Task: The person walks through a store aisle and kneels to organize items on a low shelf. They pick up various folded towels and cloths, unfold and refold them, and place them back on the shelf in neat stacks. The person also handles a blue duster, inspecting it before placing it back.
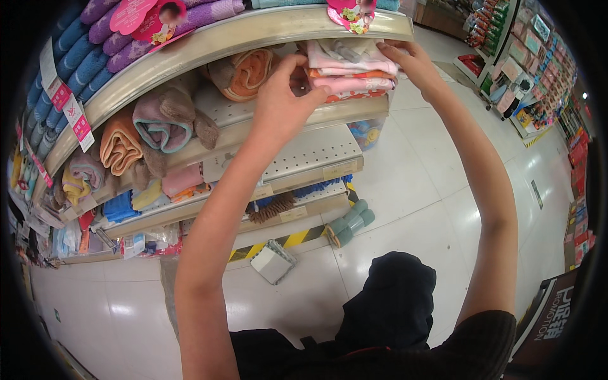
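Note:
A stack of folded pink, white and orange cloths lies at the right end of a shelf, under a higher shelf board. My left hand is at its left side, thumb against the front folds and fingers curved around the left edge. On the opposite side my right hand grips the upper right corner, with its thumb by the top layers and the other fingers partly hidden. Left of my left hand rests a rolled orange towel. Farther along sits a rolled mauve towel with a turquoise edge and brown plush parts.
Purple towels and blue towels fill the upper shelf. A perforated shelf juts out below my left arm. On the floor lie a green rolled bundle and a pale folded packet, near yellow-black tape. Display racks stand across the aisle.

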The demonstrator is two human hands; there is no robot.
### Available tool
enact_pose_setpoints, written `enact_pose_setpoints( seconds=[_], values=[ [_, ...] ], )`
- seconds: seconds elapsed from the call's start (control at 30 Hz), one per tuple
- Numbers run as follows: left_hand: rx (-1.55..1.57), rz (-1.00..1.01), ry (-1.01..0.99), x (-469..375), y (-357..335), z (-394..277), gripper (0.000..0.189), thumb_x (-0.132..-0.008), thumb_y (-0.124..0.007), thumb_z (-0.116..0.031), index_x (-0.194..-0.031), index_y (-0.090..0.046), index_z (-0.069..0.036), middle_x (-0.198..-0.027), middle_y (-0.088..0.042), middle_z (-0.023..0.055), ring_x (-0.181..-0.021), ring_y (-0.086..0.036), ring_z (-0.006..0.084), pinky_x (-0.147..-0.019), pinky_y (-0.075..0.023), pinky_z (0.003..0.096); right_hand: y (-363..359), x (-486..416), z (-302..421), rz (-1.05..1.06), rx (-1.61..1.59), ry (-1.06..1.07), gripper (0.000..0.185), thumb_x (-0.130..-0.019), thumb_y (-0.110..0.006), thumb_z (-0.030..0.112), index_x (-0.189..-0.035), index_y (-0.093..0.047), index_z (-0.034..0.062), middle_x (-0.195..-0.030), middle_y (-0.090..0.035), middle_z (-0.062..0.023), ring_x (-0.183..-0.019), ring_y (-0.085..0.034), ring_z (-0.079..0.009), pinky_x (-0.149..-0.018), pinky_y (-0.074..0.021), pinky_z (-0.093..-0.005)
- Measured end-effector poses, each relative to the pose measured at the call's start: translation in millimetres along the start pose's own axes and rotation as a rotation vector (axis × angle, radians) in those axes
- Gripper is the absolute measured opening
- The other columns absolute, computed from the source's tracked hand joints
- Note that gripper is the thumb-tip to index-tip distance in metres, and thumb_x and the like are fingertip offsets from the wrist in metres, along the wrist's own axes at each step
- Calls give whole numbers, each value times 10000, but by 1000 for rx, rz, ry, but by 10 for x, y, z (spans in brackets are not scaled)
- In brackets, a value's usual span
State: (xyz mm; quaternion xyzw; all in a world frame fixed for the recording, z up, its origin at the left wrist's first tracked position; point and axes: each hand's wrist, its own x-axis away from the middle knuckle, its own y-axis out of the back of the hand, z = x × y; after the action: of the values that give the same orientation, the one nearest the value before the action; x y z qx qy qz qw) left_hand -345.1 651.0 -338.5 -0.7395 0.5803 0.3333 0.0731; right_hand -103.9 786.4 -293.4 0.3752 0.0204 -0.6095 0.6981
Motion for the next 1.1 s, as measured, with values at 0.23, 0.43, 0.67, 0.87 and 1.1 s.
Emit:
enact_pose_setpoints(
  seconds=[0.23, 0.43, 0.67, 0.87, 1.1],
  values=[
    [-69, -93, -142, 36, -40, 67, 417, -758, -761, -157, -1140, -658, -24, -960, -588, 89, -882, -637, 203, -801, -510, 310, -58, 133, -10, 19, -132, 422, 409, -925, -618, 333, -1204, -632, 35, -1103, -643, -90, -1056, -598, -233, -983, -428, -359],
    [-133, -20, -155, 69, 2, 32, 418, -767, -762, -164, -1152, -656, -38, -956, -597, 98, -900, -646, 215, -816, -513, 322, -153, 206, 158, 177, 100, 392, 449, -962, -579, 359, -1221, -616, -7, -1126, -636, -121, -1081, -573, -217, -954, -438, -325],
    [-119, -101, -3, 98, 29, -16, 523, -812, -755, -209, -1249, -568, 9, -1145, -638, 128, -1037, -628, 220, -915, -496, 347, -229, 88, 108, 21, 417, 570, 501, -952, -588, 419, -1200, -633, -14, -1345, -530, -188, -1248, -475, -291, -1024, -382, -392],
    [-93, -70, -79, 79, 26, 46, 484, -791, -751, -238, -1190, -612, -1, -1068, -657, 129, -981, -651, 243, -863, -511, 354, -150, 290, 179, -7, 384, 692, 447, -895, -681, 382, -1214, -659, 69, -1317, -503, -163, -1222, -443, -341, -1031, -355, -438],
    [-103, -59, -151, 118, 17, 66, 364, -799, -745, -215, -1126, -686, -67, -1022, -631, 103, -965, -640, 220, -852, -507, 339, -148, 341, 241, -19, 508, 842, 350, -880, -686, 254, -1189, -659, 93, -1260, -540, -153, -1189, -457, -340, -1008, -369, -431]
  ],
)
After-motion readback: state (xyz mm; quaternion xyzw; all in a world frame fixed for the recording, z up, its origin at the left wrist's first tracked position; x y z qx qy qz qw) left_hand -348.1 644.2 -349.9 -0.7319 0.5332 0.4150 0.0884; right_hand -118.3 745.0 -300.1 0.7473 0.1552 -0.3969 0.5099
